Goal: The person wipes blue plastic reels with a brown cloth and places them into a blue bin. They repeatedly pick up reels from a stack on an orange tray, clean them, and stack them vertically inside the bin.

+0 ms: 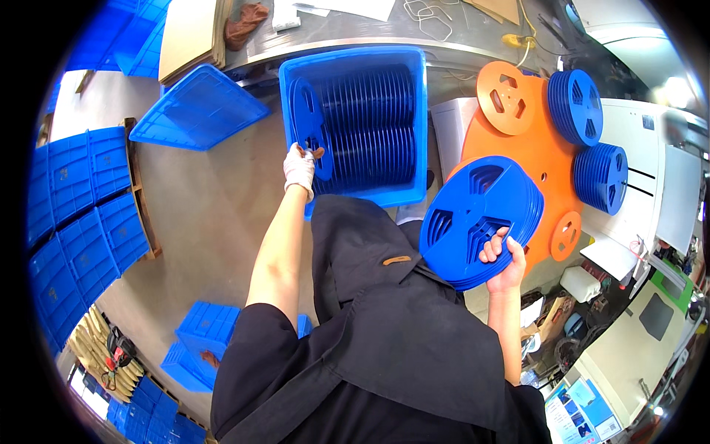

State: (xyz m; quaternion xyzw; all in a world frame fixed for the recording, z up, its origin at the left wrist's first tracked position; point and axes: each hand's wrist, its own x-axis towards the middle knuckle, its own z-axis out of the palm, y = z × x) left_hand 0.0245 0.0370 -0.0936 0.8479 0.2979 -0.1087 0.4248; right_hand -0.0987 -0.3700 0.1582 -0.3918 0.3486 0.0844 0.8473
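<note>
My left hand (299,170), in a whitish glove with bare fingertips, grips the edge of a blue plastic reel (306,111). This reel leans at the left side of a blue bin (353,54), beside two rows of upright reels (370,100). On the right, my bare right hand (506,259) is closed on a stack of blue reels (460,240), with fingers at a cutout in the top one. The stack is held tilted in front of an orange round plate (546,152).
Two more reel stacks (584,107) (610,179) and orange hubs with cutouts (506,98) (566,235) sit on the orange plate. A blue lid (200,107) lies left of the bin; blue crates (81,166) stand farther left. A metal table (333,29) runs behind.
</note>
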